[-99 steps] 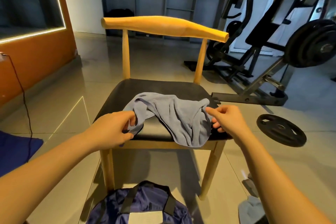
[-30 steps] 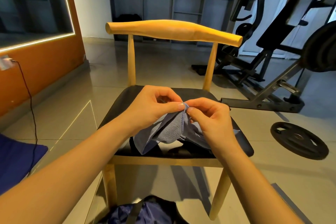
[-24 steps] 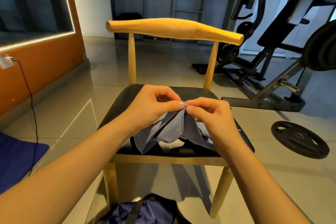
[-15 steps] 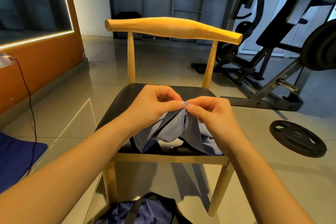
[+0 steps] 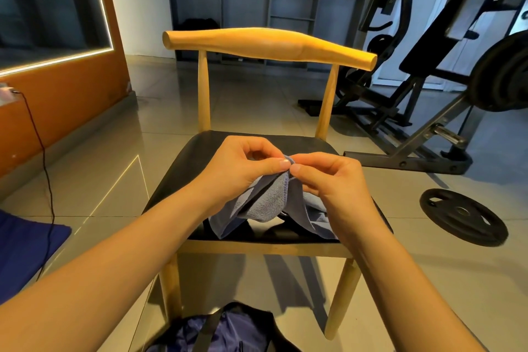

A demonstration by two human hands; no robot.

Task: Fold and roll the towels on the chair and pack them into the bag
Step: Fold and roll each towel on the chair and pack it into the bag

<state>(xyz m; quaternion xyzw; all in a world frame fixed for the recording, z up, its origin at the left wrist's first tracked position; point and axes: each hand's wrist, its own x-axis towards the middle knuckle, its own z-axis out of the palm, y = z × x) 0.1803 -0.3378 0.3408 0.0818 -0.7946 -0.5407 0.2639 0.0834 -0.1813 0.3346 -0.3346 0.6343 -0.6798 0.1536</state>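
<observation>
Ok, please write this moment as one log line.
step: folding | left hand: pinches towel | right hand: pinches towel | towel: held up, lower part on chair | bag: on floor

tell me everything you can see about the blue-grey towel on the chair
The towel is a blue-grey cloth with a looped, terry-like look and a stitched hem along its edge. It is not yet folded or rolled. Its top edge is gathered to a peak, pinched by both the left hand and the right hand. The rest hangs in loose folds, its lower ends resting on the chair's black seat near the front edge. Part is hidden behind the right hand.
</observation>
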